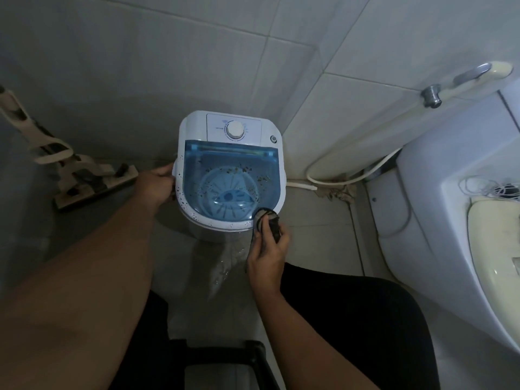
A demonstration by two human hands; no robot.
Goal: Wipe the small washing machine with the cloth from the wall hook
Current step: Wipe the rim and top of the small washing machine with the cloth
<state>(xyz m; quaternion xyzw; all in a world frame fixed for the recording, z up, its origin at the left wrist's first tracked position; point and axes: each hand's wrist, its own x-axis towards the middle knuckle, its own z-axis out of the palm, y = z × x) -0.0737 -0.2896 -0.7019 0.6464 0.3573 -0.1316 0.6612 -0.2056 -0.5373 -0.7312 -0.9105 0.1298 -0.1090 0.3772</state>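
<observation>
Head view: the small washing machine [229, 170] is seen on the tiled floor against the wall, its speckled left rim clasped by the left hand [156, 187], arm extended. A dark cloth [268, 223] is pinched in the right hand [267, 258] at the machine's near right corner.

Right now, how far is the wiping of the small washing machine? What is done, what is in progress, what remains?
Done: the cloth is fetched and in the right hand. In hand: it presses on the near right rim of the washing machine, while the left hand steadies its left side. Left: dark specks still dot the white rim and the blue lid, so most wiping remains.
</observation>
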